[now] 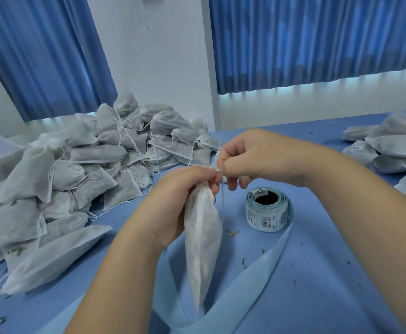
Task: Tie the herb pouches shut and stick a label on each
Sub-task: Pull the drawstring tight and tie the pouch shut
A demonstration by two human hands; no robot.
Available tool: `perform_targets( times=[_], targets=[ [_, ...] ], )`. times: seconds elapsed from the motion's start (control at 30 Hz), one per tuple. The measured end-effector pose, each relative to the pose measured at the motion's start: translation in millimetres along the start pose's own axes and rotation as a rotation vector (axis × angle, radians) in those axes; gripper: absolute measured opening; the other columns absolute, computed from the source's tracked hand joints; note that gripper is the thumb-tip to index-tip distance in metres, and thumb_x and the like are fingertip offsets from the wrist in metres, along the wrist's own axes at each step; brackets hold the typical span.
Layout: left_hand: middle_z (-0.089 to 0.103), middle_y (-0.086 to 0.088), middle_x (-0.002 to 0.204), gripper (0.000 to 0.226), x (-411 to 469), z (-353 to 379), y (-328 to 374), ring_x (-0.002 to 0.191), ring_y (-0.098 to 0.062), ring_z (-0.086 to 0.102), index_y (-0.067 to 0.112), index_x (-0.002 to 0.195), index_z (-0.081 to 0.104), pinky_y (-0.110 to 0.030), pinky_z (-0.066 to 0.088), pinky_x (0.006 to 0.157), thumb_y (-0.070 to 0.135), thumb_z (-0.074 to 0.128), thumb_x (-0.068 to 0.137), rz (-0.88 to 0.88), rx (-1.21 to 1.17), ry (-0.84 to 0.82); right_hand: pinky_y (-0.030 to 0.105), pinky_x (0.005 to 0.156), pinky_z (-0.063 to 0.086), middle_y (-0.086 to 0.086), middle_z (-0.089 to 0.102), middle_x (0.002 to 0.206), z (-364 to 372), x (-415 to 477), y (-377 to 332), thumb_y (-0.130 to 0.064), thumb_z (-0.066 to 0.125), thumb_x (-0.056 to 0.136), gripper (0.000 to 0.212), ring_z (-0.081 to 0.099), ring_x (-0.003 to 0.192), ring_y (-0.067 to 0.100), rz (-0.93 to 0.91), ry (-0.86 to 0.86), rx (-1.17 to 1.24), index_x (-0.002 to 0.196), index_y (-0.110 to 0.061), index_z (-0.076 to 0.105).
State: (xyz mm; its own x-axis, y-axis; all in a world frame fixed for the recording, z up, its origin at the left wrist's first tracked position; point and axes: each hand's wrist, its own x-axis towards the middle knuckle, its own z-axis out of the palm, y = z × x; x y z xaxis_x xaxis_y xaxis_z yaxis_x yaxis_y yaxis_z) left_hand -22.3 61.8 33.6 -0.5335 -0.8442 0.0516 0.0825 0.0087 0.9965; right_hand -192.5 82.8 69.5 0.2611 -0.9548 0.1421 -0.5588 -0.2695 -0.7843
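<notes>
A white fabric herb pouch (203, 239) hangs in the air over the blue table, its gathered neck pinched in my left hand (180, 201). My right hand (247, 157) sits just right of the neck, fingers closed on the pouch's thin drawstring (222, 192), whose loose end dangles down. A roll of barcode labels (267, 210) on pale blue backing stands on the table right of the pouch, with its empty backing strip (276, 259) trailing toward me.
A big heap of white pouches with loose drawstrings (76, 169) fills the table's left side. A smaller pile of pouches (390, 148) lies at the right edge. Dry herb crumbs dot the blue tabletop (329, 285). Blue curtains hang behind.
</notes>
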Motion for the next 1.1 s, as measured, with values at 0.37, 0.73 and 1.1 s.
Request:
perform_targets(
  times=[0.37, 0.73, 1.1],
  targets=[
    [0.065, 0.002, 0.061, 0.023, 1.1, 3.3, -1.8, 0.046, -0.006, 0.054, 0.016, 0.061, 0.074, -0.017, 0.041, 0.044, 0.012, 0.07, 0.083, 0.074, 0.067, 0.167, 0.019, 0.06, 0.051, -0.005, 0.062, 0.062, -3.3, 0.9, 8.3, -0.022, 0.057, 0.067, 0.021, 0.064, 0.063, 0.007, 0.021, -0.029, 0.032, 0.077, -0.005, 0.065],
    [0.068, 0.003, 0.071, 0.01, 0.7, 4.7, -2.6, 0.068, -0.011, 0.056, 0.019, 0.071, 0.077, -0.027, 0.039, 0.064, 0.029, 0.077, 0.073, 0.142, 0.17, 0.294, 0.025, 0.066, 0.053, -0.001, 0.065, 0.069, -5.4, 1.3, 11.4, -0.008, 0.059, 0.085, 0.009, 0.07, 0.071, 0.012, 0.045, 0.017, 0.098, 0.077, -0.01, 0.063],
    [0.066, 0.005, 0.066, 0.019, 1.8, 4.1, -3.0, 0.055, -0.006, 0.055, 0.013, 0.073, 0.068, -0.021, 0.04, 0.055, 0.02, 0.065, 0.091, 0.134, 0.13, 0.32, 0.021, 0.058, 0.052, 0.008, 0.07, 0.07, 2.6, 4.4, 1.4, -0.003, 0.074, 0.08, 0.016, 0.071, 0.067, 0.016, -0.017, 0.159, 0.235, 0.085, -0.006, 0.06]
  ],
)
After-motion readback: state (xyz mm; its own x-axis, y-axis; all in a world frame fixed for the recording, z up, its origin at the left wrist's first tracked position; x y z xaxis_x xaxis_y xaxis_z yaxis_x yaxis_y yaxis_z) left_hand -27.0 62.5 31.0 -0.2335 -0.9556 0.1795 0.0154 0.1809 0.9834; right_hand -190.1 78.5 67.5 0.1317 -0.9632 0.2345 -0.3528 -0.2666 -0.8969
